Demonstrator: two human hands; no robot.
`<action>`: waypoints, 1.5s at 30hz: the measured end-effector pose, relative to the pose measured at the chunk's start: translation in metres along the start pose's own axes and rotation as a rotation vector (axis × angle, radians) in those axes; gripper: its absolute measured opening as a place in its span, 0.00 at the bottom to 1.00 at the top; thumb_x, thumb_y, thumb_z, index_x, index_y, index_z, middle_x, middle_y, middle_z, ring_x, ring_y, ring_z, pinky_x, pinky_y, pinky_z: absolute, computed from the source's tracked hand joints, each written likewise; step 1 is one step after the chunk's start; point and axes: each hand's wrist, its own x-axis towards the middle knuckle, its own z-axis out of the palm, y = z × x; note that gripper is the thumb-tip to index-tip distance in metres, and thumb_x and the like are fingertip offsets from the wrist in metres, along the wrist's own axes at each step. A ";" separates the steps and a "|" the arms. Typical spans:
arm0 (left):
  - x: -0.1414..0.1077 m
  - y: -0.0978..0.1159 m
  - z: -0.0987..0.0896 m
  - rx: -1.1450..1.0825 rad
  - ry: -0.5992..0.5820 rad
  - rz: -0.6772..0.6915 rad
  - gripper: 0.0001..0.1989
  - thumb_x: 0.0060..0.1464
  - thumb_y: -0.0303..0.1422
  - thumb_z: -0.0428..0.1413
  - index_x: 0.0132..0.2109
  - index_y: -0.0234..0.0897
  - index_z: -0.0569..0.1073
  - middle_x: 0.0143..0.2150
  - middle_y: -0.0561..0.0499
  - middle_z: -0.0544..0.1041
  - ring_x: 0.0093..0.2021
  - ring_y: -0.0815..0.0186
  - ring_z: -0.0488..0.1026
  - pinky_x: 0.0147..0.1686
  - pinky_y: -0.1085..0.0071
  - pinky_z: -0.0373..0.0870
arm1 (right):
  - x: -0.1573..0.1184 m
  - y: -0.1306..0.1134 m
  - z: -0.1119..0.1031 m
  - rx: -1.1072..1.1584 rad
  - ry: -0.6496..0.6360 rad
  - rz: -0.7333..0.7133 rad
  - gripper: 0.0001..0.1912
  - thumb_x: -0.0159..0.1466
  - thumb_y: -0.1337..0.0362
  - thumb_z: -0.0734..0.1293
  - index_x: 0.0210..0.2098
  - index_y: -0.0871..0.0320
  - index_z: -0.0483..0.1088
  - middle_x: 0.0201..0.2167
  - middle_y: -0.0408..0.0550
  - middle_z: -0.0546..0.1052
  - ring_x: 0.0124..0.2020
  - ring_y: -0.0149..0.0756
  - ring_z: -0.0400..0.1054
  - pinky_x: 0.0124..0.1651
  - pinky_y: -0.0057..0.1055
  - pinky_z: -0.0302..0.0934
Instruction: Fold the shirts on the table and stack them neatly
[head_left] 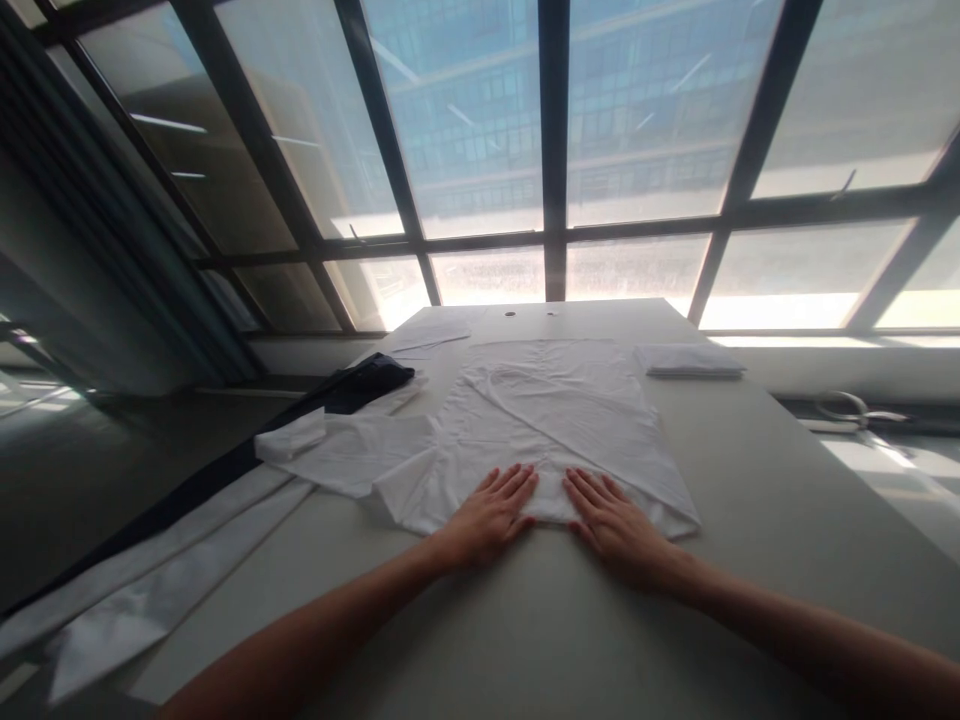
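Observation:
A white garment (555, 400) lies spread on the table, its body in front of me and one sleeve reaching out to the left, with a cuff at its end. My left hand (491, 515) rests flat on the near edge of the cloth, fingers stretched forward. Beside it, a small gap to the right, my right hand (611, 520) lies flat on the same edge with its fingers extended. Wrinkles and a diagonal fold run across the fabric beyond my hands.
A folded white cloth (690, 361) sits at the table's (750, 500) back right. Dark cloth (360, 385) and white fabric hang over the left edge. Thin white sheets lie at the back left. Past the right edge stands a metal-framed object (862, 412). Large windows are ahead.

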 end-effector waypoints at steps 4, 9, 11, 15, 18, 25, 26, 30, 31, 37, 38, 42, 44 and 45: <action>-0.027 -0.015 -0.001 0.018 -0.030 -0.111 0.34 0.72 0.50 0.35 0.76 0.38 0.44 0.76 0.43 0.44 0.76 0.56 0.40 0.72 0.53 0.40 | -0.008 0.010 -0.003 -0.016 -0.021 0.039 0.31 0.75 0.52 0.51 0.73 0.61 0.50 0.73 0.54 0.50 0.74 0.44 0.41 0.73 0.50 0.40; -0.056 -0.033 -0.009 -0.013 -0.055 -0.174 0.34 0.72 0.50 0.34 0.76 0.36 0.46 0.76 0.42 0.44 0.76 0.56 0.40 0.72 0.52 0.40 | -0.018 0.012 0.002 -0.042 -0.013 0.068 0.34 0.75 0.51 0.52 0.73 0.64 0.48 0.73 0.57 0.48 0.74 0.44 0.40 0.74 0.49 0.40; -0.060 -0.037 -0.018 -0.074 -0.082 -0.188 0.34 0.72 0.50 0.33 0.75 0.34 0.49 0.76 0.41 0.46 0.76 0.56 0.42 0.72 0.53 0.43 | -0.022 0.010 0.000 -0.038 -0.022 0.094 0.36 0.74 0.49 0.53 0.72 0.67 0.50 0.73 0.59 0.49 0.74 0.46 0.40 0.73 0.49 0.42; -0.044 -0.025 -0.041 -0.150 0.034 -0.169 0.31 0.73 0.45 0.36 0.75 0.32 0.51 0.75 0.42 0.51 0.75 0.59 0.46 0.72 0.58 0.48 | -0.013 -0.005 -0.016 -0.006 0.007 0.104 0.37 0.74 0.48 0.52 0.71 0.70 0.53 0.72 0.61 0.51 0.74 0.48 0.42 0.73 0.49 0.45; -0.009 -0.003 -0.043 -0.142 0.136 -0.058 0.28 0.72 0.36 0.41 0.75 0.35 0.50 0.75 0.43 0.54 0.75 0.59 0.48 0.72 0.56 0.49 | 0.015 -0.020 -0.029 0.039 0.080 0.060 0.33 0.75 0.51 0.50 0.71 0.68 0.54 0.72 0.60 0.54 0.74 0.46 0.44 0.72 0.48 0.46; 0.053 0.008 0.008 -0.090 0.110 0.080 0.34 0.65 0.34 0.53 0.74 0.36 0.52 0.75 0.39 0.52 0.75 0.52 0.47 0.71 0.48 0.48 | 0.068 -0.028 -0.004 0.066 0.106 0.067 0.31 0.75 0.55 0.52 0.72 0.68 0.53 0.71 0.62 0.55 0.73 0.48 0.46 0.72 0.50 0.48; 0.053 0.006 0.012 -0.074 0.100 0.084 0.34 0.66 0.35 0.53 0.74 0.36 0.51 0.75 0.38 0.51 0.75 0.52 0.46 0.71 0.48 0.47 | 0.068 -0.025 0.001 0.062 0.081 0.051 0.33 0.75 0.53 0.53 0.72 0.67 0.51 0.72 0.62 0.53 0.74 0.48 0.44 0.72 0.50 0.47; 0.042 -0.001 0.009 -0.036 0.062 0.066 0.30 0.72 0.41 0.43 0.75 0.40 0.48 0.76 0.43 0.49 0.76 0.56 0.42 0.72 0.51 0.43 | 0.055 -0.012 0.007 0.052 0.007 -0.054 0.40 0.74 0.45 0.53 0.75 0.64 0.41 0.74 0.58 0.44 0.75 0.46 0.36 0.74 0.50 0.41; 0.038 -0.003 0.005 -0.036 0.048 0.047 0.30 0.73 0.43 0.41 0.76 0.41 0.47 0.76 0.44 0.48 0.76 0.57 0.42 0.72 0.51 0.43 | 0.051 -0.009 0.006 0.049 -0.001 -0.073 0.41 0.73 0.44 0.53 0.75 0.64 0.40 0.74 0.58 0.43 0.75 0.45 0.35 0.74 0.50 0.40; 0.017 -0.023 -0.007 -0.023 -0.032 -0.075 0.32 0.73 0.48 0.35 0.76 0.38 0.44 0.76 0.45 0.45 0.76 0.58 0.40 0.72 0.53 0.40 | 0.028 0.003 0.001 0.036 -0.034 -0.110 0.41 0.73 0.44 0.54 0.75 0.61 0.38 0.75 0.57 0.44 0.75 0.47 0.36 0.74 0.51 0.39; 0.013 -0.028 -0.006 -0.011 -0.030 -0.090 0.32 0.73 0.47 0.35 0.76 0.37 0.44 0.76 0.44 0.45 0.76 0.58 0.39 0.72 0.53 0.39 | 0.025 0.004 0.000 0.035 -0.041 -0.100 0.41 0.73 0.44 0.54 0.75 0.61 0.39 0.75 0.57 0.43 0.75 0.47 0.36 0.74 0.50 0.39; -0.004 -0.043 -0.002 0.023 0.005 -0.125 0.32 0.73 0.46 0.33 0.76 0.35 0.46 0.76 0.44 0.46 0.76 0.58 0.40 0.72 0.53 0.38 | 0.009 0.011 -0.004 0.027 -0.079 -0.050 0.42 0.72 0.42 0.54 0.75 0.62 0.42 0.74 0.58 0.43 0.75 0.48 0.37 0.74 0.49 0.40; -0.010 -0.049 -0.002 0.016 0.023 -0.138 0.32 0.73 0.46 0.33 0.75 0.34 0.47 0.76 0.43 0.47 0.76 0.58 0.41 0.72 0.53 0.39 | 0.001 0.013 -0.005 0.017 -0.082 -0.029 0.41 0.73 0.42 0.54 0.75 0.62 0.42 0.74 0.57 0.43 0.75 0.48 0.37 0.74 0.49 0.41; -0.013 -0.053 -0.003 0.004 0.033 -0.146 0.31 0.73 0.46 0.33 0.75 0.34 0.49 0.76 0.43 0.48 0.76 0.57 0.42 0.72 0.52 0.40 | -0.003 0.014 -0.005 0.013 -0.078 -0.017 0.41 0.73 0.42 0.54 0.74 0.62 0.42 0.74 0.57 0.43 0.75 0.48 0.37 0.74 0.49 0.41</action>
